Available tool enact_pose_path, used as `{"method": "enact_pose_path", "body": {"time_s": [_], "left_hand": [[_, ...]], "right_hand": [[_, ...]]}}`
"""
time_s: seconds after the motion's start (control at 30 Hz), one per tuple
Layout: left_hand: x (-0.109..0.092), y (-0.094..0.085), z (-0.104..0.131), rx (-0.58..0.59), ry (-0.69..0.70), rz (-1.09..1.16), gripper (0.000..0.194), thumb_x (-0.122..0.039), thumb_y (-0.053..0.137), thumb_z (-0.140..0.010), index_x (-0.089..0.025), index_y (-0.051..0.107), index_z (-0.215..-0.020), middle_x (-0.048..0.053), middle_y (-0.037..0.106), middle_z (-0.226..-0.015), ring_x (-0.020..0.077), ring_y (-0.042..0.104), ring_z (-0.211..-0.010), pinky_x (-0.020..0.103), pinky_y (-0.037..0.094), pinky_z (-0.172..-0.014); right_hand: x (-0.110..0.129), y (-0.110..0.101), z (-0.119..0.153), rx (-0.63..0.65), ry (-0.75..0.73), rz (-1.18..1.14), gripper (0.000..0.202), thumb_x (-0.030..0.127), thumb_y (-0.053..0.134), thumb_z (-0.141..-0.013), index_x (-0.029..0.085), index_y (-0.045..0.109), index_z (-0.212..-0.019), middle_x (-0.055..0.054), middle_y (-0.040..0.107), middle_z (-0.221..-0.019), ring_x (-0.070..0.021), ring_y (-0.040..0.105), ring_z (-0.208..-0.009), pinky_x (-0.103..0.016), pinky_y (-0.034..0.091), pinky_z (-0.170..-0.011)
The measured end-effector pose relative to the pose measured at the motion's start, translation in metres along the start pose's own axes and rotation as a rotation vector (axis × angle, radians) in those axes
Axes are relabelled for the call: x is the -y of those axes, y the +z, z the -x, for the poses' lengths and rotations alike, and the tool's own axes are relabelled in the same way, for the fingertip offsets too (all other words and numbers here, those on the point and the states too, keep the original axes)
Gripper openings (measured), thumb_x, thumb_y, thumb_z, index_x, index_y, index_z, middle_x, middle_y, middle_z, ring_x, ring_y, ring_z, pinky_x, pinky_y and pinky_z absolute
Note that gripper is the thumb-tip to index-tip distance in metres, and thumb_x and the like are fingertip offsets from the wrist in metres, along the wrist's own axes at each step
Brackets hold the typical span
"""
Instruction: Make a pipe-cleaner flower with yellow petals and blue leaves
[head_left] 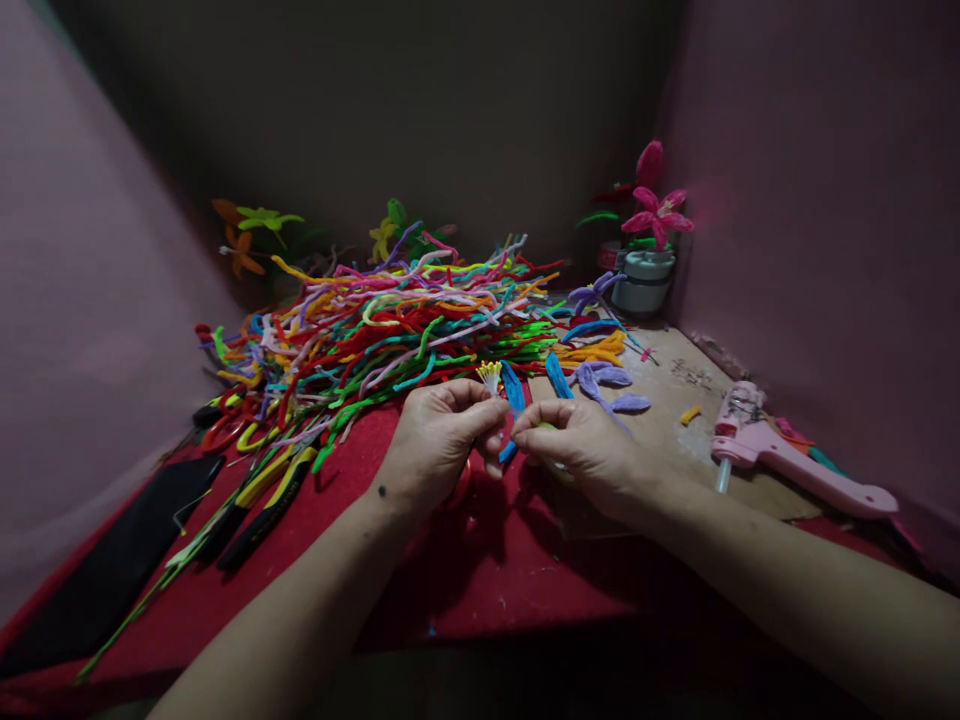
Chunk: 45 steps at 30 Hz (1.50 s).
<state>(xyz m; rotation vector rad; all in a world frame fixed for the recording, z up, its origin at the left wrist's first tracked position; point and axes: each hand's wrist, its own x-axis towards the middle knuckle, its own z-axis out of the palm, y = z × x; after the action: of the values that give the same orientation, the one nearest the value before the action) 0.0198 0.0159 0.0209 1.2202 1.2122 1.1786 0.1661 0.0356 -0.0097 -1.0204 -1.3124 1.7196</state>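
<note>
Bare forearms (300, 590) | left hand (444, 430): thin yellow-tipped stamens (490, 377) | right hand (589, 440): perhaps green tape (556, 468)

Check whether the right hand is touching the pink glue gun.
Apart. The head view shows a bare strip of brown board between the right hand and the pink glue gun.

You've got a red-covered table (525, 600) here, bearing a colorful heap of pipe cleaners (420, 320). Yellow-and-black pliers (270, 505) lie left, and a pink glue gun (802, 460) rests right on cardboard (667, 450).
</note>
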Motion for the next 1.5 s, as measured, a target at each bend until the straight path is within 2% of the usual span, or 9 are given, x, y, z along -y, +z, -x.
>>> {"method": "enact_pose_path", "body": {"time_s": [0.1,0.2,0.27,0.33,0.5,0.63,0.8,1.1,1.5], "left_hand": [[0.000,-0.001,-0.001,-0.008,-0.006,0.002,0.016,-0.021,0.063,-0.071,-0.013,0.055,-0.060,-0.004,0.054,-0.044,0.0084,0.049,-0.033,0.020,0.044,-0.034],[0.000,-0.001,0.000,0.002,-0.017,-0.002,0.017,-0.021,0.064,-0.070,-0.013,0.054,-0.060,-0.004,0.054,-0.044,0.0084,0.049,-0.033,0.019,0.043,-0.033],[0.000,-0.002,0.000,0.012,-0.023,-0.003,0.016,-0.022,0.064,-0.071,-0.013,0.055,-0.061,-0.004,0.055,-0.045,0.0084,0.049,-0.034,0.020,0.044,-0.034],[0.000,-0.002,0.000,0.023,-0.022,-0.004,0.015,-0.022,0.063,-0.071,-0.013,0.055,-0.063,-0.004,0.055,-0.045,0.0085,0.049,-0.034,0.020,0.045,-0.034],[0.000,-0.003,0.000,0.015,-0.013,0.000,0.018,-0.023,0.064,-0.071,-0.013,0.054,-0.060,-0.004,0.054,-0.044,0.0083,0.049,-0.034,0.020,0.045,-0.033],[0.000,-0.003,0.000,0.038,-0.024,0.008,0.019,-0.026,0.064,-0.072,-0.013,0.055,-0.062,-0.003,0.054,-0.044,0.0084,0.049,-0.034,0.020,0.045,-0.034],[0.000,-0.003,0.002,0.064,-0.039,0.027,0.017,-0.025,0.066,-0.070,-0.012,0.057,-0.064,-0.003,0.056,-0.045,0.0085,0.050,-0.034,0.019,0.044,-0.035],[0.002,-0.003,0.001,0.107,-0.082,0.064,0.012,-0.024,0.064,-0.072,-0.012,0.062,-0.069,-0.001,0.059,-0.050,0.0094,0.055,-0.040,0.021,0.049,-0.042],[0.001,0.007,0.003,0.008,-0.045,-0.162,0.004,-0.015,0.060,-0.073,-0.013,0.060,-0.070,-0.003,0.061,-0.050,0.0086,0.057,-0.042,0.017,0.047,-0.045]], "right_hand": [[-0.003,-0.001,0.000,0.060,0.008,0.020,0.014,0.023,0.066,-0.064,0.014,0.064,-0.074,0.004,0.050,-0.051,-0.0053,0.038,-0.042,-0.020,0.025,-0.042],[-0.002,0.000,0.001,0.095,0.002,0.046,0.016,0.027,0.064,-0.067,0.014,0.058,-0.061,0.007,0.042,-0.045,-0.0036,0.032,-0.039,-0.020,0.023,-0.040],[0.000,0.001,0.002,0.108,0.007,0.018,0.010,0.019,0.065,-0.063,0.016,0.057,-0.065,0.007,0.045,-0.049,-0.0034,0.035,-0.039,-0.019,0.026,-0.040],[0.002,0.002,0.004,0.121,0.010,-0.018,0.019,0.011,0.065,-0.059,0.017,0.057,-0.075,0.006,0.052,-0.058,-0.0040,0.042,-0.043,-0.018,0.031,-0.043],[0.005,-0.001,0.005,0.122,0.024,0.053,0.010,0.022,0.062,-0.069,0.015,0.056,-0.068,0.006,0.048,-0.052,-0.0034,0.039,-0.040,-0.018,0.031,-0.041],[0.005,-0.002,0.006,0.119,-0.129,0.035,0.014,0.028,0.063,-0.073,0.018,0.057,-0.081,0.003,0.054,-0.071,-0.0068,0.048,-0.053,-0.020,0.038,-0.048],[0.004,-0.005,0.003,0.056,-0.303,0.122,0.019,0.034,0.056,-0.079,0.017,0.060,-0.073,0.001,0.052,-0.068,-0.0076,0.042,-0.057,-0.020,0.032,-0.049],[0.013,-0.008,0.003,-0.042,-0.295,0.018,0.016,0.033,0.061,-0.076,0.018,0.065,-0.077,0.000,0.058,-0.071,-0.0106,0.049,-0.062,-0.023,0.038,-0.056],[0.006,-0.004,0.001,-0.009,-0.225,-0.019,0.025,0.039,0.067,-0.071,0.017,0.057,-0.064,0.004,0.050,-0.059,-0.0074,0.044,-0.053,-0.023,0.033,-0.051]]}}
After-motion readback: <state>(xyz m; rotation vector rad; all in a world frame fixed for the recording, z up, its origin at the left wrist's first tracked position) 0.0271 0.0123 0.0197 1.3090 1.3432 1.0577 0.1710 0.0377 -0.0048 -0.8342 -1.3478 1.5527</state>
